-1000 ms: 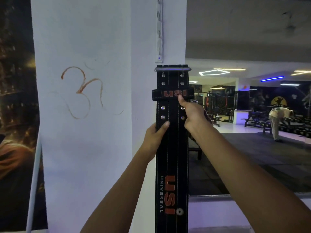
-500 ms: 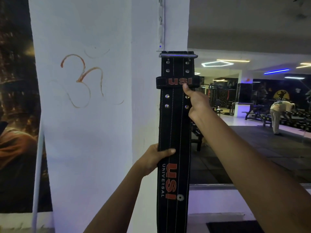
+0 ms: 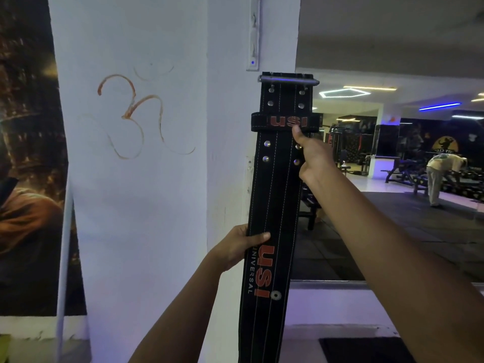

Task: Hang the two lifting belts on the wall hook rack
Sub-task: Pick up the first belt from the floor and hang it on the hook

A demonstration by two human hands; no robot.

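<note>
A black lifting belt (image 3: 277, 195) with orange USI lettering hangs upright in front of the white pillar, its metal buckle (image 3: 288, 80) at the top. The buckle sits just below the lower end of the white wall hook rack (image 3: 253, 35), a narrow vertical strip on the pillar. My right hand (image 3: 313, 155) grips the belt's right edge below the keeper loop, thumb pressed on the front. My left hand (image 3: 241, 244) grips the left edge lower down, near the large logo. A second belt is not in view.
The white pillar (image 3: 146, 192) carries an orange drawn symbol. A dark poster (image 3: 26, 166) and a leaning white pole (image 3: 64, 258) are at the left. To the right, a mirror or opening (image 3: 392, 205) shows gym floor, benches and a bent-over person (image 3: 440, 176).
My left hand slid down the belt from near the rivets to the logo. The belt rose, bringing the buckle up close under the rack; my right hand stayed below the keeper loop.
</note>
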